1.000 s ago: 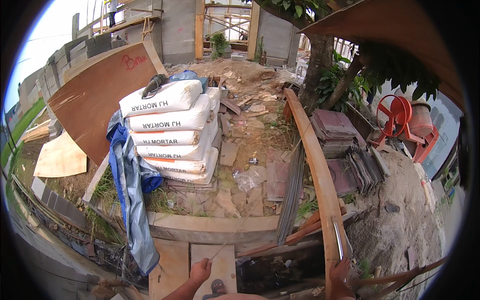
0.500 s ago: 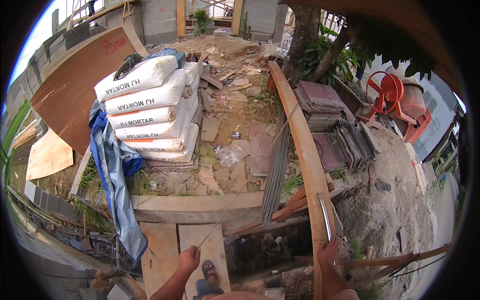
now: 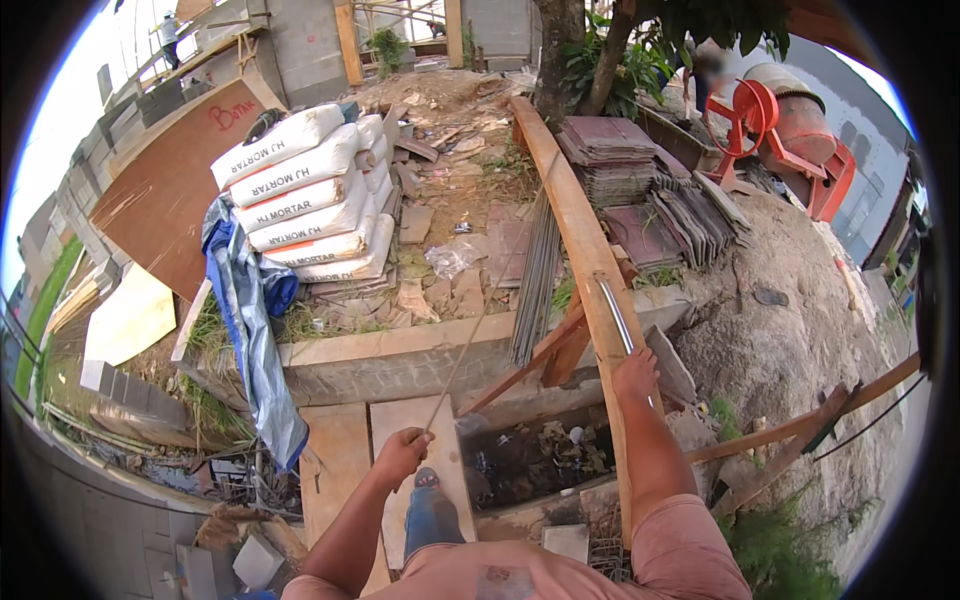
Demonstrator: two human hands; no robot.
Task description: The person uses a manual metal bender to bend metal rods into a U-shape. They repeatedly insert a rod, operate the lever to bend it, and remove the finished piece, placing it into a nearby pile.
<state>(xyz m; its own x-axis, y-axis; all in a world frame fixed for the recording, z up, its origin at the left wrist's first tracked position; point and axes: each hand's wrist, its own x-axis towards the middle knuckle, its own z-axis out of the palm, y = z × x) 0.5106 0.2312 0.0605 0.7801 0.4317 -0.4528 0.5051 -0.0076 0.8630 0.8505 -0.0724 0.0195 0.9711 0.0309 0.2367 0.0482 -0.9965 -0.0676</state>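
Note:
My left hand point(image 3: 403, 452) is closed around a thin steel rod point(image 3: 462, 360). The rod slants up and away toward the far part of a long wooden beam point(image 3: 575, 210). On the beam's near half lies a shiny metal bar point(image 3: 617, 318), lined up with the timber. My right hand point(image 3: 635, 375) grips this bar against the beam, and its palm hides part of the bar. Just left of the beam lies a bundle of thin steel rods point(image 3: 538, 270).
White mortar bags point(image 3: 300, 180) are stacked left, beside a blue-silver tarp point(image 3: 245, 340). I stand on boards point(image 3: 335, 450) next to a ditch with debris point(image 3: 540, 465). A concrete curb point(image 3: 400, 345) crosses ahead. Roof tiles point(image 3: 615, 160), a sand pile point(image 3: 770, 330) and an orange mixer point(image 3: 790, 120) are right.
The view has tilted, so both hands and more of my arms and body show. The right hand appears farther up in view, still at the bar. My left hand keeps the rod.

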